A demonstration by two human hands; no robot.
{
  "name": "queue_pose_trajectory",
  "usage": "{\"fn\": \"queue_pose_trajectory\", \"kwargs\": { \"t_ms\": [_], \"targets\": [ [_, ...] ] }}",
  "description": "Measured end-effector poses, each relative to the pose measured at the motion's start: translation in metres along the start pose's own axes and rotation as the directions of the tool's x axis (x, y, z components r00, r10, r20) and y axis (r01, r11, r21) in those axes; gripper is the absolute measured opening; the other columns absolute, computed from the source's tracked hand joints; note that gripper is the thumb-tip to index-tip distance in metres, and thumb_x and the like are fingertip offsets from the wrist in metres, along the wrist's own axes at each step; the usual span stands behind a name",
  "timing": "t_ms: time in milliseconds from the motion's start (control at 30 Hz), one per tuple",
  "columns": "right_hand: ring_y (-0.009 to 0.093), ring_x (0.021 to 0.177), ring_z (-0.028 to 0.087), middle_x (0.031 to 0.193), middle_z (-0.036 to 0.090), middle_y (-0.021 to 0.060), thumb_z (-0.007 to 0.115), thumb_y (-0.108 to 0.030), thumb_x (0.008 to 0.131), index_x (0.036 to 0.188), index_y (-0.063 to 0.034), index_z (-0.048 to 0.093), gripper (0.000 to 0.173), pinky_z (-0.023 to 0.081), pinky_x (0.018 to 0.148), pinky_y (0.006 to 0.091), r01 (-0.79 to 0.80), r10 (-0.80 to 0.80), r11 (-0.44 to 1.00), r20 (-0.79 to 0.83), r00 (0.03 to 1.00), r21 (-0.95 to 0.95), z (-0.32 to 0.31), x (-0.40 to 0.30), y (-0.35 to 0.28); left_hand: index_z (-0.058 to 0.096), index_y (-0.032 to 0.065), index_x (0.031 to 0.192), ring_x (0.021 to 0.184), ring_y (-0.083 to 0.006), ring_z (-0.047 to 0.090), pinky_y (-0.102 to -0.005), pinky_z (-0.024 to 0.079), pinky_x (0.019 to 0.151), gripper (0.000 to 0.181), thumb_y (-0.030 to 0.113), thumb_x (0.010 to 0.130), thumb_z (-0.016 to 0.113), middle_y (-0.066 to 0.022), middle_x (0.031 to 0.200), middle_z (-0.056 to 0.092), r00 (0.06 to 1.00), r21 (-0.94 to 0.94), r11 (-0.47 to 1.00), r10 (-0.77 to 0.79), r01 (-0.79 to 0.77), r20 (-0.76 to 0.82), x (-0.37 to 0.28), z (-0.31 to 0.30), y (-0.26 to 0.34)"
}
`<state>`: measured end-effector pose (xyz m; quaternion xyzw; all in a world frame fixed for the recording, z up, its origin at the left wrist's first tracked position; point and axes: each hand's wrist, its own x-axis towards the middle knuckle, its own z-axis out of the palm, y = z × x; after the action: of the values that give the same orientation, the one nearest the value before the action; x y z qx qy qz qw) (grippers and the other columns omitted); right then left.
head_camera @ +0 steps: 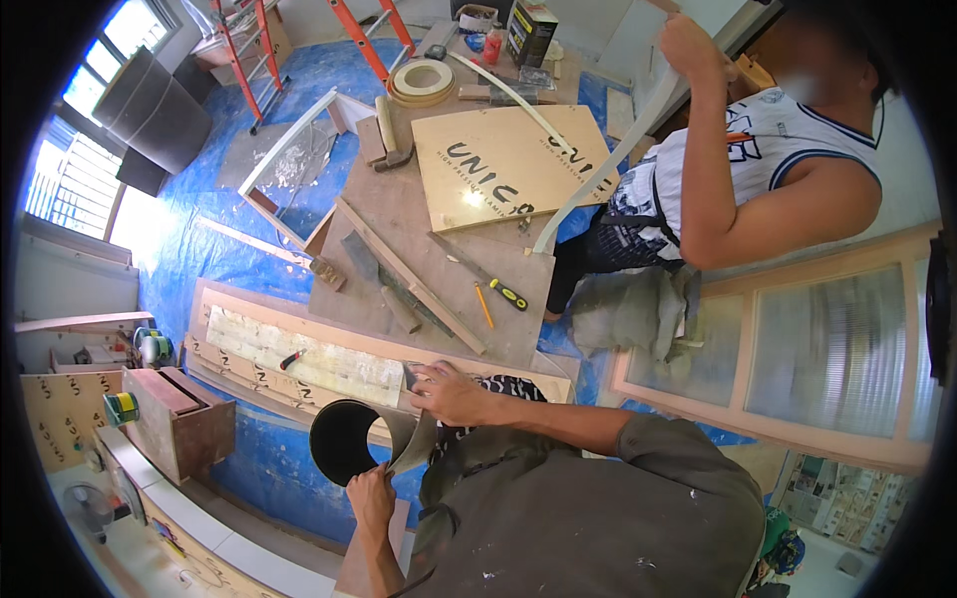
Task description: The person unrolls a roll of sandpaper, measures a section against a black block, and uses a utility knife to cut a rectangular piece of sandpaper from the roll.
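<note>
Before me a curled sheet [351,441], black inside and grey-beige outside, forms a loose roll. My left hand [371,493] grips its lower edge. My right hand [452,395] is at the sheet's upper edge, with its fingers bent over the near end of a long strip [306,347] with a blotchy whitish surface. Beside those fingers a small grey flat piece [409,377] shows; whether it is held cannot be told. The strip lies on stacked wooden boards [247,300]. On the strip rests a red and black utility knife [292,359].
A plywood worktop [448,288] bears a yellow-handled saw [478,273], a pencil [484,305], a wooden batten [411,276], a hammer [389,142] and a printed panel [501,161]. A co-worker [748,172] stands at right, holding a long pale strip [598,176]. Blue sheeting [269,456] covers the floor.
</note>
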<state>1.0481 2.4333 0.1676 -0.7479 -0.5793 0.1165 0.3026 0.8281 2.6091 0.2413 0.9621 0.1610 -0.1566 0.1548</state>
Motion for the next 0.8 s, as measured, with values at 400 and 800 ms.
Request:
{"fn": "queue_pose_trajectory", "kwargs": {
  "t_ms": [400, 800],
  "targets": [
    [0.025, 0.113, 0.055, 0.097, 0.060, 0.0047, 0.061, -0.017, 0.085, 0.111, -0.0136, 0.068, 0.027, 0.037, 0.104, 0.0544, 0.058, -0.104, 0.980, -0.239, 0.965, -0.191, -0.021, 0.006, 0.003, 0.076, 0.0063, 0.104, 0.082, -0.0402, 0.069, -0.0491, 0.053, 0.073, 0.019, 0.015, 0.089, 0.068, -0.0211, 0.088, 0.072, 0.971, 0.096, 0.970, -0.210, 0.221, -0.111, -0.006, -0.045, -0.005],
    [0.027, 0.107, 0.058, 0.107, 0.062, 0.0088, 0.061, -0.012, 0.081, 0.099, -0.0071, 0.067, 0.019, 0.047, 0.095, 0.0395, 0.277, -0.245, 0.957, -0.257, 0.935, 0.092, -0.048, 0.011, 0.007, 0.074, 0.0087, 0.114, 0.087, -0.0339, 0.070, -0.0443, 0.050, 0.078, 0.033, 0.003, 0.084, 0.061, -0.0153, 0.100, 0.075, 0.901, 0.146, 0.906, -0.356, 0.398, -0.248, -0.024, -0.070, 0.008]
  ]
}}
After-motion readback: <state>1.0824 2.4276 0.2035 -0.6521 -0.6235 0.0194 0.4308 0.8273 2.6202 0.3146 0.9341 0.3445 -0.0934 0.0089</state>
